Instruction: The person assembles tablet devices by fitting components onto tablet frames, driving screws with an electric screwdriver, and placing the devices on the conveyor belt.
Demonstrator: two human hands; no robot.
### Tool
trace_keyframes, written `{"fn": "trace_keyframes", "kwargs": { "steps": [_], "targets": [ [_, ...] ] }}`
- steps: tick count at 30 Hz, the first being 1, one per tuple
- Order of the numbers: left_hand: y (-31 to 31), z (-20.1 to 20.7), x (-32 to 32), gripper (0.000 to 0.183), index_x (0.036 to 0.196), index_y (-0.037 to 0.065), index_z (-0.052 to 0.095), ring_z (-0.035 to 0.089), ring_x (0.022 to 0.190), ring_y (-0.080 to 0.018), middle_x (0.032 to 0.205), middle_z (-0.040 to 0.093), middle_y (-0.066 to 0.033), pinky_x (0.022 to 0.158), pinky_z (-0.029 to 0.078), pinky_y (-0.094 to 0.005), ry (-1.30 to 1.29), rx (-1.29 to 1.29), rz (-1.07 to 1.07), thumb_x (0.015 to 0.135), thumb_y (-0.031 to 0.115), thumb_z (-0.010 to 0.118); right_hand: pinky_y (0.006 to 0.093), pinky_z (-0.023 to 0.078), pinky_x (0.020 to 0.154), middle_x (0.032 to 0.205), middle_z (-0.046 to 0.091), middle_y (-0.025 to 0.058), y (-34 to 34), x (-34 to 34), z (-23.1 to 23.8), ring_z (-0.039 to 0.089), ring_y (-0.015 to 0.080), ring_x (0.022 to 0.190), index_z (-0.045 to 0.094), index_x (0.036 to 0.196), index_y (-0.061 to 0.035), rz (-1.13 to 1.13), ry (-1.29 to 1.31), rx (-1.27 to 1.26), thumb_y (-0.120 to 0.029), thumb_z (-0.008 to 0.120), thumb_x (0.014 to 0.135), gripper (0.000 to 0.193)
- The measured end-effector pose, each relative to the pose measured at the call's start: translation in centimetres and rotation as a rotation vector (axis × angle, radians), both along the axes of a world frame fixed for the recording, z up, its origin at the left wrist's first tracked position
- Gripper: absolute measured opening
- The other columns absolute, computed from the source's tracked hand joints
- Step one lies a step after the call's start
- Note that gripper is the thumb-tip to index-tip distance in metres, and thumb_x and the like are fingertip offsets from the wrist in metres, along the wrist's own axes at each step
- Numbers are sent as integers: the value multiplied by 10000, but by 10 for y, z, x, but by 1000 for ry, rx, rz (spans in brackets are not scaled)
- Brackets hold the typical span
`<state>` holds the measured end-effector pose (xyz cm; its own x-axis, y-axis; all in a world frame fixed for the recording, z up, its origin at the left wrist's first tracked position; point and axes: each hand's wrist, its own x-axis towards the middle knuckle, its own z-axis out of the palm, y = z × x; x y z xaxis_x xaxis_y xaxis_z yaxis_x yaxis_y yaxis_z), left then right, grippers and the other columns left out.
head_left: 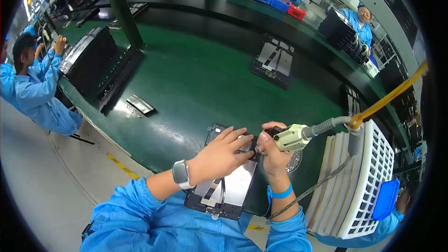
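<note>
A tablet chassis (241, 184) with its inner boards and silver plates showing lies on the table in front of me. My left hand (218, 157) rests across its upper part, fingers stretched out and laid flat. My right hand (275, 157) is wrapped round a pale green electric screwdriver (292, 138), whose tip is hidden behind the fingers near the tablet's upper right edge. A grey cable runs from the tool toward a yellow hanging strap (392, 94). Partly behind my right wrist is a round dish of small metal parts (295, 161).
White perforated trays (371, 182) with a blue bin (386, 199) stand at right. Another opened tablet (274, 60) lies farther back. A small ribbed strip (140, 104) and a black rack (88, 56) are at left, beside a green post (120, 9). Co-workers in blue sit around.
</note>
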<state>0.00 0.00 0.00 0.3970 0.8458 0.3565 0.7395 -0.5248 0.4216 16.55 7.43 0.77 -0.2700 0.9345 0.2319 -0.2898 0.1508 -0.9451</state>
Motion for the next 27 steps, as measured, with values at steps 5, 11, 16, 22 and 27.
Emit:
{"fn": "trace_keyframes", "kwargs": {
  "steps": [5,11,16,22,27],
  "targets": [
    [-77,1,-1,343,1092,102,667,548,1201,-325,1299,567,-143,958,477,-433,-101,-15,-87,805,268,755,218,490,591,879,626,39,-4,-5,5,594,89,712,598,1007,-18,12,58,-155,51,731,794,260],
    [-128,7,15,452,1181,117,647,503,1278,-342,1406,502,-150,1035,463,-450,-50,-88,-173,787,295,779,246,506,675,950,663,59,-5,1,11,609,87,792,585,1009,-28,15,32,-95,34,745,802,269],
    [-116,10,3,454,1142,95,658,494,1280,-386,1398,501,-165,1010,484,-460,15,-69,-59,744,252,812,236,478,613,861,628,57,-4,29,29,566,84,692,593,1023,-6,-211,98,-4,60,709,807,254],
    [-32,11,-35,345,1017,83,700,520,1175,-381,1153,600,-96,916,486,-471,340,187,310,694,160,790,224,480,617,931,647,71,17,59,32,559,73,693,595,1040,15,-430,203,35,60,717,809,265],
    [49,10,-77,219,1027,78,676,578,833,-258,856,605,-60,670,492,-385,510,263,482,829,170,687,218,459,626,787,625,-5,21,66,29,548,47,690,661,991,28,-382,25,139,7,751,808,205]
  ]
}}
